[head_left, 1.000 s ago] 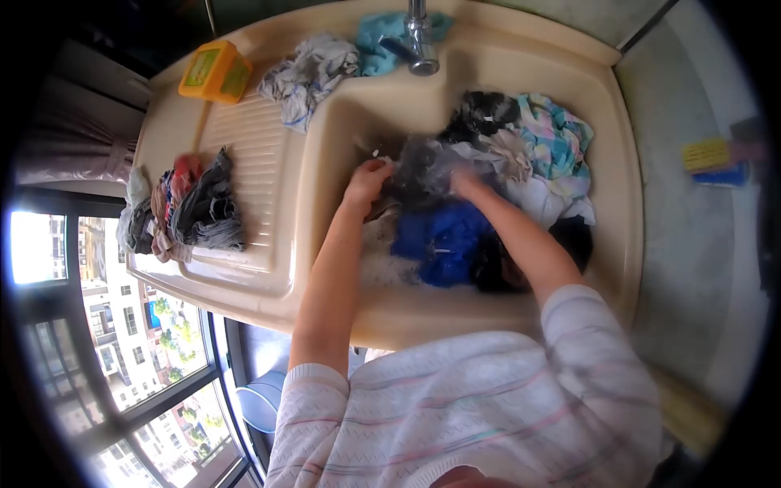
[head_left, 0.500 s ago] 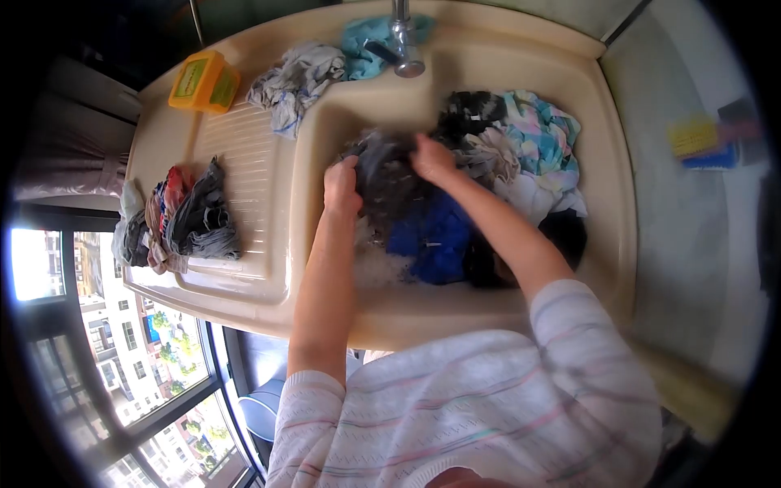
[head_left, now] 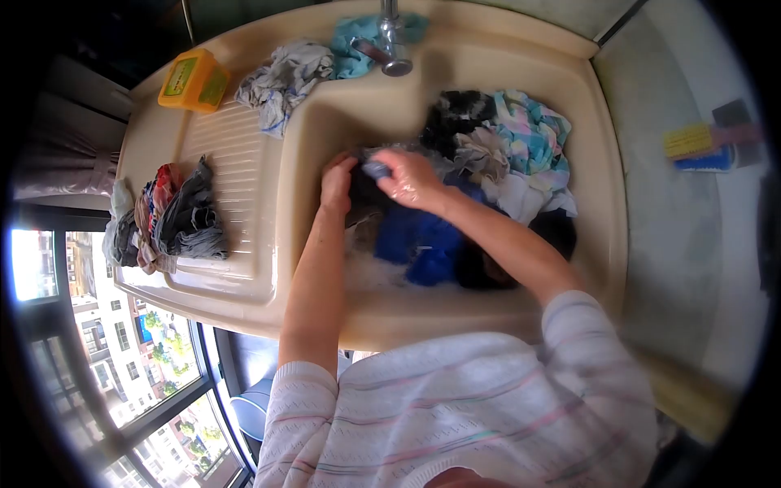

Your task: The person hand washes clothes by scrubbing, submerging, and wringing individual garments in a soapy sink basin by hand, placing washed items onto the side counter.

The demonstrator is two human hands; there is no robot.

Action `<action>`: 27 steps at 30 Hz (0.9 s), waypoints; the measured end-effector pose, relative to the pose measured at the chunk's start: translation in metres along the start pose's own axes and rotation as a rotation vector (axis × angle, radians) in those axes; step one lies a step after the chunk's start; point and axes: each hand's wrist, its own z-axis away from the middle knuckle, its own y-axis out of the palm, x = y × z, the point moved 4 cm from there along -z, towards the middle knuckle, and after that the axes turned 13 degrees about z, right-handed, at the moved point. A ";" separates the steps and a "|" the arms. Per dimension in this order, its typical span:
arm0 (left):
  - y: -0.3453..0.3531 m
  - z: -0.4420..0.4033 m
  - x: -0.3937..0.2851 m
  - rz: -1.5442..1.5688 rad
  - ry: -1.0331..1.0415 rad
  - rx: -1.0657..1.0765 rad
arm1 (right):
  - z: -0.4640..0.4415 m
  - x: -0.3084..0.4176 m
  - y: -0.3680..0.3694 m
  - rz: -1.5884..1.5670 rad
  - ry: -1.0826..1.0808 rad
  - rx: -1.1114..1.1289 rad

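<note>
At the left side of the basin (head_left: pixel 325 122), my left hand (head_left: pixel 337 180) is closed on a dark grey wet cloth (head_left: pixel 370 191). Close beside it, my right hand (head_left: pixel 408 180) grips a bunched part of the same cloth, its fingers wrapped round it. Below the hands lies a blue garment (head_left: pixel 419 240) in foamy water. A black cloth (head_left: pixel 455 118), a beige cloth (head_left: pixel 484 154), a pastel checked cloth (head_left: pixel 533 138) and a white cloth (head_left: pixel 521 195) are heaped to the right.
The faucet (head_left: pixel 394 49) stands behind the basin, with a teal cloth (head_left: pixel 354 53) and a whitish crumpled cloth (head_left: pixel 293 77) beside it. On the ribbed board (head_left: pixel 236 163) are a yellow container (head_left: pixel 194 81) and a pile of clothes (head_left: pixel 187 215). A blue bucket (head_left: pixel 252 409) is below.
My right hand has moved left, close to my left hand, bringing the dark grey cloth together. The view has shifted slightly, so the sink appears further left.
</note>
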 end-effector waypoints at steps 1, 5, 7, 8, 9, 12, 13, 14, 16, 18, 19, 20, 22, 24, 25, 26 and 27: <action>-0.002 -0.003 0.002 0.265 0.015 0.052 | -0.003 0.039 -0.006 -0.085 -0.193 -0.087; 0.005 -0.004 -0.003 0.076 0.181 0.050 | -0.006 0.080 0.009 -0.103 -0.362 -0.183; 0.005 -0.002 -0.007 -0.001 0.280 0.036 | -0.015 0.005 0.040 0.078 -0.079 -0.177; 0.006 0.000 -0.006 -0.029 0.330 0.021 | -0.018 -0.026 0.039 0.189 0.029 -0.105; 0.029 0.030 -0.025 -0.058 0.215 -0.243 | -0.015 -0.064 0.039 0.331 0.314 0.128; 0.026 0.029 -0.041 -0.805 0.534 -0.275 | 0.009 -0.136 0.021 0.376 0.603 -0.077; 0.030 0.031 -0.036 -1.028 0.718 -0.252 | 0.021 -0.135 0.024 0.388 0.597 -0.130; 0.036 0.033 -0.028 -1.252 0.901 -0.222 | 0.033 -0.136 0.038 0.476 0.522 0.013; 0.027 0.025 0.009 -1.714 0.548 -0.066 | 0.050 -0.139 0.048 0.583 0.389 0.227; 0.026 0.027 0.010 -1.739 0.265 -0.020 | 0.046 -0.135 0.037 0.629 0.269 0.355; 0.022 0.029 0.010 -1.663 0.131 -0.053 | 0.042 -0.135 0.029 0.554 0.278 0.308; 0.022 0.033 0.008 -1.578 -0.001 -0.085 | 0.032 -0.134 0.016 0.481 0.287 0.262; 0.017 0.022 0.005 -1.504 0.076 -0.136 | 0.004 -0.106 -0.032 0.230 0.275 0.245; 0.005 0.012 0.011 -1.418 0.091 -0.151 | -0.023 -0.053 -0.083 -0.096 0.128 0.170; 0.000 0.006 0.014 -1.368 0.076 -0.142 | -0.032 -0.029 -0.102 -0.233 -0.005 0.064; -0.003 0.004 0.015 -1.320 0.065 -0.134 | -0.037 0.002 -0.124 -0.262 -0.044 0.037; -0.003 0.003 0.016 -1.313 0.068 -0.105 | -0.040 0.030 -0.145 -0.289 -0.086 0.010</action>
